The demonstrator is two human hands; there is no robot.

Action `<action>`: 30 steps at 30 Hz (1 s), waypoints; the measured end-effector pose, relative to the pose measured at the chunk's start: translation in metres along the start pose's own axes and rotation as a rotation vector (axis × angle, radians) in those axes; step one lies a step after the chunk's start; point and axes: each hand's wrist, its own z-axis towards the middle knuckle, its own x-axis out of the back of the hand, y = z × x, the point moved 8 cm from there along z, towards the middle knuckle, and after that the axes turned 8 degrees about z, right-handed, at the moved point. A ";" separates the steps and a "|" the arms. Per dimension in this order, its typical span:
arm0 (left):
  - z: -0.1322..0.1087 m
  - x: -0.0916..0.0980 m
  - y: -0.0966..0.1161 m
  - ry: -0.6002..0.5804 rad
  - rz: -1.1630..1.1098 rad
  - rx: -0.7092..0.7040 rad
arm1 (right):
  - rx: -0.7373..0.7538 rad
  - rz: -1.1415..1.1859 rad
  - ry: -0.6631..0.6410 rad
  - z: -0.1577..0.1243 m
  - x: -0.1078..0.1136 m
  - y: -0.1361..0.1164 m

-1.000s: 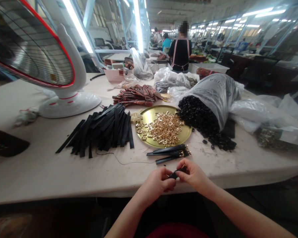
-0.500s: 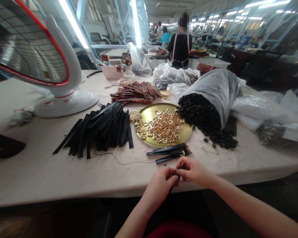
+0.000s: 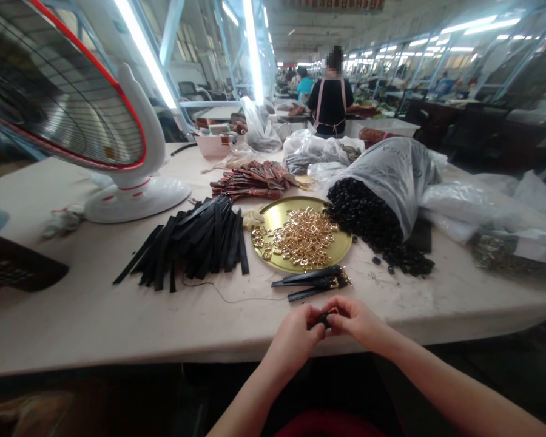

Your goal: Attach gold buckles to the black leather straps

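Observation:
Close to the table's front edge, my left hand (image 3: 295, 335) and my right hand (image 3: 355, 323) meet fingertip to fingertip. Both are closed on a small part of a black strap (image 3: 324, 320); the fingers cover most of it. Just beyond them lie several black straps with gold buckles (image 3: 316, 279). Behind these, a round gold tray (image 3: 276, 210) bears a heap of gold buckles (image 3: 306, 237). A pile of loose black straps (image 3: 200, 237) is left of the tray. Small black round pieces (image 3: 368, 212) spill from a clear plastic bag (image 3: 398, 170) at its right.
A white fan (image 3: 136, 203) with a red rim stands on the left of the table (image 3: 131, 328). Patterned brown strips (image 3: 255, 179) and plastic bags (image 3: 318, 145) lie farther back. A person in an apron (image 3: 331, 103) stands beyond, back turned.
The view has shifted slightly, so the table things sit a little lower. My fingers have moved a little around the black strap, and its tail under my left hand no longer shows.

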 end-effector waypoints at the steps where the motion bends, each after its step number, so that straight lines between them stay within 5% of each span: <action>1: 0.002 -0.001 0.002 -0.001 -0.020 -0.011 | 0.013 -0.027 0.010 0.000 0.001 -0.001; 4: 0.012 0.010 0.009 0.021 0.027 -0.049 | 0.083 -0.125 0.085 0.005 0.015 -0.011; 9: 0.036 0.051 0.031 0.310 0.505 -0.155 | 0.372 -0.607 0.391 0.021 0.050 -0.053; 14: 0.050 0.078 0.029 0.411 0.597 -0.166 | 0.616 -1.011 0.480 0.038 0.047 -0.056; 21: 0.069 0.211 -0.014 0.643 0.529 0.121 | 0.710 -1.126 0.460 0.043 0.048 -0.025; 23: 0.076 0.236 -0.028 0.675 0.459 0.194 | 0.721 -1.120 0.474 0.042 0.051 -0.024; 27: 0.077 0.254 -0.043 0.733 0.286 0.262 | 0.741 -1.067 0.500 0.038 0.056 -0.025; 30: 0.062 0.239 -0.038 0.737 0.093 0.232 | 0.764 -0.984 0.521 0.031 0.058 -0.030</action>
